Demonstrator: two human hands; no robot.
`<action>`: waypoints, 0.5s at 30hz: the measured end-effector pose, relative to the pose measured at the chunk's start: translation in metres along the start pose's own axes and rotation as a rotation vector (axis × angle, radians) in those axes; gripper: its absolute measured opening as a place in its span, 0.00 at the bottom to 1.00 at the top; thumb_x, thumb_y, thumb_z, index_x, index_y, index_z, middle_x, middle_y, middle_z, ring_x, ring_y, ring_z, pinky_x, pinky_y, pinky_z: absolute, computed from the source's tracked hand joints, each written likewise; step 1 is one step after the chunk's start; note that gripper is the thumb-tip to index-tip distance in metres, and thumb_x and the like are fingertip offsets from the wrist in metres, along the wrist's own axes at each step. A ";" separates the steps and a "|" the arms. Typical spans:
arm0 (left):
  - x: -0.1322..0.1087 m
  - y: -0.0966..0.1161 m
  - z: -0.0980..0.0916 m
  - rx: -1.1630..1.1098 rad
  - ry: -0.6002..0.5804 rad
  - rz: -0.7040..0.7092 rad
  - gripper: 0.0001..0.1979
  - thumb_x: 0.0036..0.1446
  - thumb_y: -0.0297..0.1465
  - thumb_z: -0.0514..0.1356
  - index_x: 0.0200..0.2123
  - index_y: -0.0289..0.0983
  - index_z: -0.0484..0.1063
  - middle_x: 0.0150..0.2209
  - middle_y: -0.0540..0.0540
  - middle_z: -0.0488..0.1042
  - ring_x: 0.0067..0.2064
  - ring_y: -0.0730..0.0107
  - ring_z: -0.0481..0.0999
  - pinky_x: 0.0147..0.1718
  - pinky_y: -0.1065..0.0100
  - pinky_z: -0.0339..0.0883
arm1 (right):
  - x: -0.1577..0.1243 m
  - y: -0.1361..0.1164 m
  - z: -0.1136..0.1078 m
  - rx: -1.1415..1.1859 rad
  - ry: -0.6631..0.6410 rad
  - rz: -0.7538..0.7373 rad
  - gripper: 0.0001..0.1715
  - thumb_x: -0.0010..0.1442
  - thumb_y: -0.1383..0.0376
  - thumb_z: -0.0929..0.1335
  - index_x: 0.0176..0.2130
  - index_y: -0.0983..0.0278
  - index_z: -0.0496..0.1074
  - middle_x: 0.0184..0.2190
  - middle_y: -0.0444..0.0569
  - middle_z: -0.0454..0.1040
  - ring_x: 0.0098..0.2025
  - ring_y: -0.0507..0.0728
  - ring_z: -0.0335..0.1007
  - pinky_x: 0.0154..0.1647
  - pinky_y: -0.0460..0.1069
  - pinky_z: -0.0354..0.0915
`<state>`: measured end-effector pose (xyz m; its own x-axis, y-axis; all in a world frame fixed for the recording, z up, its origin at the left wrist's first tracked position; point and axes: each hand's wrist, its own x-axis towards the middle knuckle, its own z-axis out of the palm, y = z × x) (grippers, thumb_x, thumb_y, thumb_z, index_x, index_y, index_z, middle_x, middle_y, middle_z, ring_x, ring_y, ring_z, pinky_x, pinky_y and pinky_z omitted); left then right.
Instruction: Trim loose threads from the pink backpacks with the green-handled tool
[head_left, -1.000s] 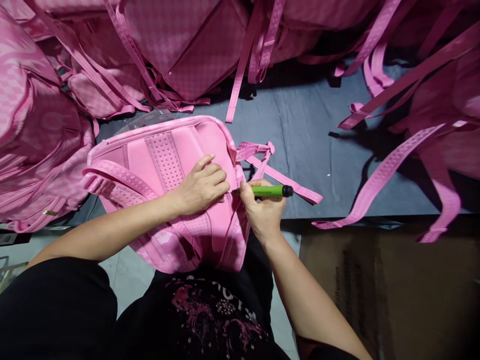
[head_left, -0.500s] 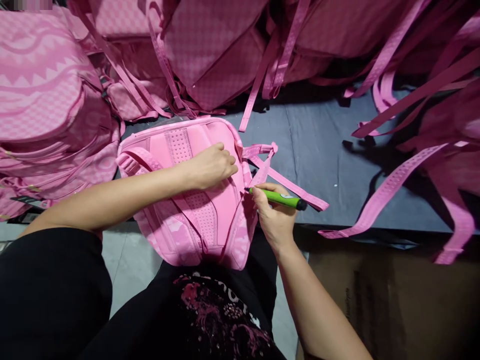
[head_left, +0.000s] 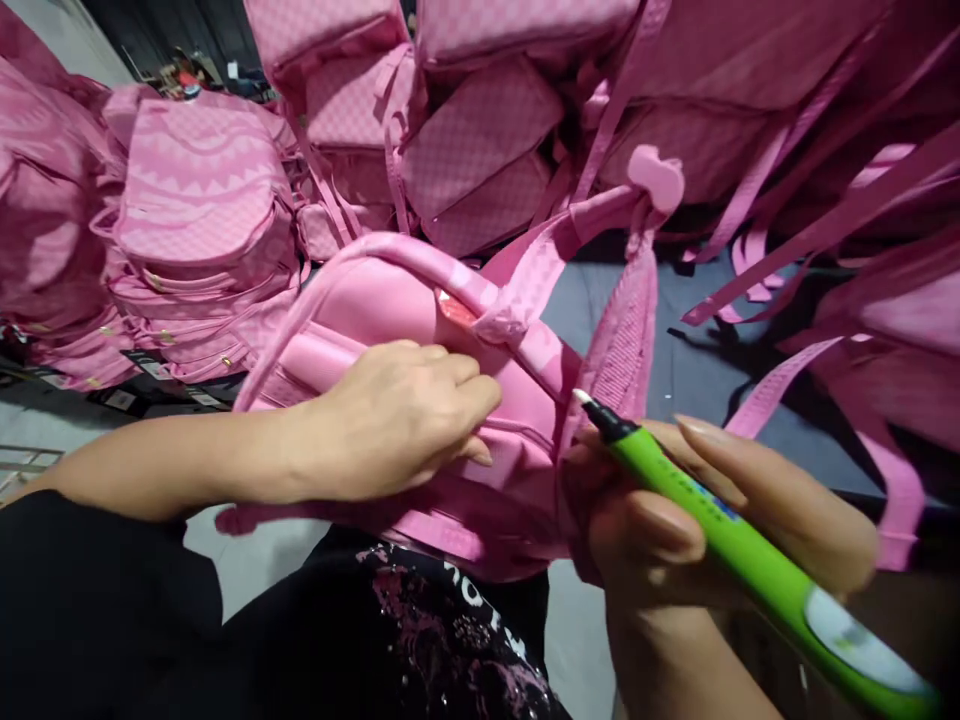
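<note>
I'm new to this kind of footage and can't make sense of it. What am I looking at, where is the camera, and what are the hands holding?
There is no machine here. These are one person's two bare hands, filmed by a camera worn on the head and looking forward and down. That is why the arms come in from the bottom and the person's black shirt shows below.

The left hand rests on a pink backpack tilted up at the near edge of a dark grey table. Whether it grips the backpack is unclear. The right hand holds a green pen, its tip pointing at the backpack's side.

Behind, more pink backpacks are piled up, and loose straps trail across the table.
</note>
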<state>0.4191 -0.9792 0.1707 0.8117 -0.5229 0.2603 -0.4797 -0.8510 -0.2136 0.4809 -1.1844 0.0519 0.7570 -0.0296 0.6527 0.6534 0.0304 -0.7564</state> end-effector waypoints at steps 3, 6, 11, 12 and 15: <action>0.002 -0.008 0.050 -0.036 -0.125 -0.106 0.11 0.66 0.37 0.58 0.36 0.35 0.72 0.34 0.44 0.76 0.37 0.64 0.75 0.35 0.64 0.62 | 0.004 0.034 0.002 -0.201 -0.060 -0.235 0.22 0.58 0.56 0.75 0.51 0.56 0.78 0.41 0.49 0.81 0.40 0.64 0.80 0.43 0.59 0.75; 0.006 -0.030 0.100 -0.019 -0.208 -0.208 0.06 0.63 0.25 0.57 0.40 0.33 0.73 0.37 0.43 0.78 0.40 0.63 0.77 0.38 0.63 0.62 | 0.002 0.067 0.006 -0.274 -0.164 -0.140 0.19 0.63 0.59 0.72 0.53 0.61 0.76 0.44 0.53 0.81 0.43 0.63 0.80 0.46 0.59 0.76; -0.004 -0.050 0.112 -0.031 -0.171 -0.122 0.07 0.64 0.28 0.56 0.40 0.35 0.75 0.36 0.44 0.78 0.38 0.62 0.76 0.36 0.63 0.62 | -0.010 0.073 0.018 -0.200 -0.064 -0.040 0.23 0.63 0.60 0.71 0.56 0.62 0.73 0.40 0.52 0.81 0.37 0.60 0.81 0.43 0.57 0.77; -0.005 -0.052 0.106 -0.040 -0.137 -0.114 0.08 0.65 0.29 0.56 0.39 0.35 0.75 0.36 0.44 0.78 0.38 0.62 0.75 0.36 0.63 0.63 | -0.010 0.069 0.025 -0.187 -0.063 -0.078 0.21 0.64 0.61 0.71 0.56 0.61 0.73 0.39 0.51 0.81 0.35 0.59 0.81 0.41 0.56 0.77; -0.001 -0.067 0.091 -0.033 0.040 -0.244 0.12 0.65 0.31 0.57 0.49 0.36 0.74 0.49 0.41 0.77 0.50 0.59 0.73 0.46 0.60 0.64 | -0.001 0.062 0.054 -0.173 -0.134 -0.275 0.21 0.65 0.65 0.70 0.57 0.58 0.71 0.38 0.48 0.81 0.37 0.58 0.80 0.42 0.54 0.76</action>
<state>0.4804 -0.9172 0.0993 0.8913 -0.3028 0.3375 -0.2824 -0.9531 -0.1092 0.5208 -1.1287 0.0060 0.5541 0.1183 0.8240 0.8313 -0.1310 -0.5402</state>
